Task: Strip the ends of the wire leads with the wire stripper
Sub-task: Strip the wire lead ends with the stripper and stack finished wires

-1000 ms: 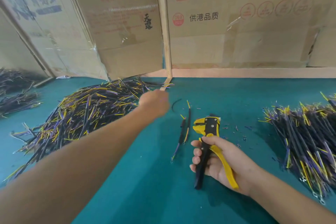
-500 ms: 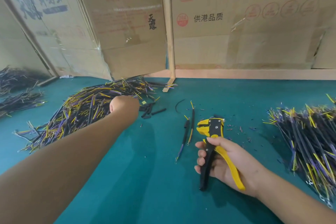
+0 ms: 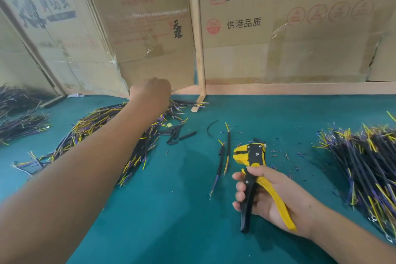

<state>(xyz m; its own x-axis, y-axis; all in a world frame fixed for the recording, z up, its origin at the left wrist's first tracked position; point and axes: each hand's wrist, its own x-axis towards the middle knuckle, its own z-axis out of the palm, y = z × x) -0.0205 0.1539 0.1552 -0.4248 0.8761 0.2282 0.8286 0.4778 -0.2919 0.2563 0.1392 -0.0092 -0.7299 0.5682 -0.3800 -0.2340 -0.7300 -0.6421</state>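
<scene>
Landmark: I took the wire stripper (image 3: 251,157) as my reference; it stood nearly upright over the green bench (image 3: 171,210), yellow-and-black head pointing away from me, jaws facing left.

Right hand: my right hand (image 3: 272,197) gripped the stripper's handles, fingers (image 3: 241,187) curled round the black handle, the yellow handle lying across the palm, thumb up near the head.

Left hand: my left hand (image 3: 151,92) was far to the upper left of the stripper, reaching over the back of the big wire pile; I saw only the back of the hand, knuckles bent, so I could not tell whether the fingers held anything.

Wire leads, loose: two black-sleeved leads (image 3: 222,161) lay on the bench just left of the stripper head, yellow and purple ends showing.

Wire leads, left pile (image 3: 102,133): a wide heap well left of the stripper, partly under my left forearm.

Wire leads, right pile (image 3: 364,165): a dense heap right of the stripper, ring terminals showing at its near end.

Black sleeve pieces (image 3: 177,134): a small cluster up and left of the stripper, beside the left pile.

Insulation scraps (image 3: 285,155): tiny bits scattered just right of the stripper head.

Backdrop: printed cardboard panels (image 3: 289,28) stood along the bench edge beyond the stripper.
</scene>
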